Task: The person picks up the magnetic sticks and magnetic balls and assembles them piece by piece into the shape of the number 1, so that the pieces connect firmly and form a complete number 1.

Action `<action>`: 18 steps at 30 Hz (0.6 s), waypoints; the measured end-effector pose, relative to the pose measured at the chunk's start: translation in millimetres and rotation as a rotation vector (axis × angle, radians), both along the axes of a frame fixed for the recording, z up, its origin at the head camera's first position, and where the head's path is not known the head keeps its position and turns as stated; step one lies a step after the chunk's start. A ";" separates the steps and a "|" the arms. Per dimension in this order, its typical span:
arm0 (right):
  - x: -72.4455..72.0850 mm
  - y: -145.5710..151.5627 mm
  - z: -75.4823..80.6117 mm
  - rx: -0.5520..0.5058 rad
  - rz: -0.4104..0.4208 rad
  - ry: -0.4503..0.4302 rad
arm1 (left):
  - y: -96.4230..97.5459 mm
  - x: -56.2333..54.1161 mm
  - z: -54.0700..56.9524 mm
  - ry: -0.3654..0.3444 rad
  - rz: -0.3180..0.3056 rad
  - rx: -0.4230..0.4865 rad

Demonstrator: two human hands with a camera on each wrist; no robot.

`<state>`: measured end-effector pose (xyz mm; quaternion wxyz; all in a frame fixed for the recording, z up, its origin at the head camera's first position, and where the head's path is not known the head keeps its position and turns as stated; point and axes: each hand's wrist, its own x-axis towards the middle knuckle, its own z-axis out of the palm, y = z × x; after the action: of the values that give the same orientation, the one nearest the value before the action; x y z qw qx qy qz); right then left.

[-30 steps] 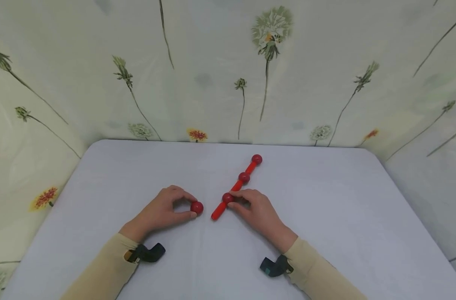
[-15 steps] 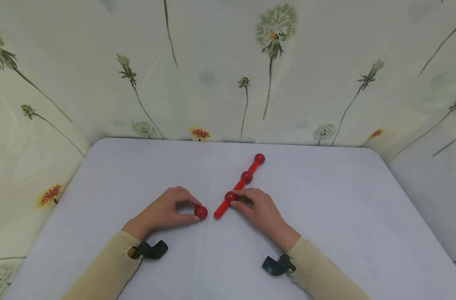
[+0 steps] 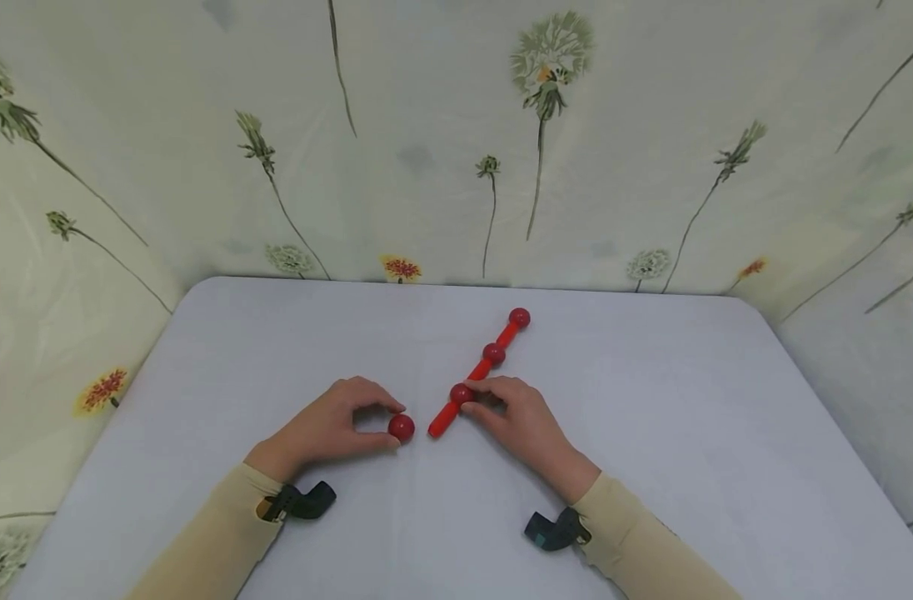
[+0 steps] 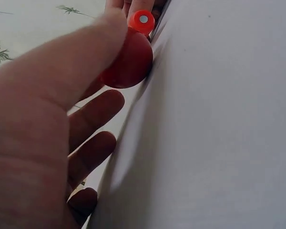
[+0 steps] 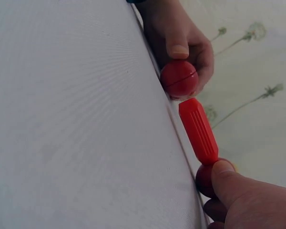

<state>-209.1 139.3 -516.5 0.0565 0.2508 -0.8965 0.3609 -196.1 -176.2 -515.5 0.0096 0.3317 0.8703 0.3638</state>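
Observation:
A loose red ball (image 3: 401,428) lies on the table between the thumb and index finger of my left hand (image 3: 336,423), which pinches it. To its right runs a slanted row of red balls and red sticks. My right hand (image 3: 527,425) pinches the nearest ball of that row (image 3: 460,393). From this ball a ribbed red stick (image 5: 199,131) points toward the loose ball, with a small gap between them. The stick's free end (image 4: 143,20) shows a silvery disc in the left wrist view. The middle ball (image 3: 494,354) and far ball (image 3: 520,317) continue the row.
A white table (image 3: 651,417) with rounded far corners carries everything. Behind it and at both sides hangs a pale cloth (image 3: 426,125) printed with dandelions. Dark wrist mounts (image 3: 306,502) sit at both sleeves.
My left hand has brought the loose ball slightly toward me, about level with the stick's free end. My right hand keeps its grip on the row. The head view has shifted slightly.

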 end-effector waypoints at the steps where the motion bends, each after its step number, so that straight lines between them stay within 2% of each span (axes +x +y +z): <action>1: 0.1 -0.1 -0.2 -0.002 0.001 0.002 | 0.1 0.7 -0.2 0.000 0.007 -0.006; 6: 0.0 0.0 -1.0 -0.002 0.001 0.008 | 0.3 5.8 0.2 -0.018 0.022 -0.022; 18: -0.4 0.1 -1.2 0.008 -0.006 0.002 | 5.8 20.5 3.5 -0.077 0.047 0.027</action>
<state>-209.5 139.4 -517.7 0.0575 0.2489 -0.8986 0.3567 -175.6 -170.4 -512.0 0.0300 0.2972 0.8718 0.3883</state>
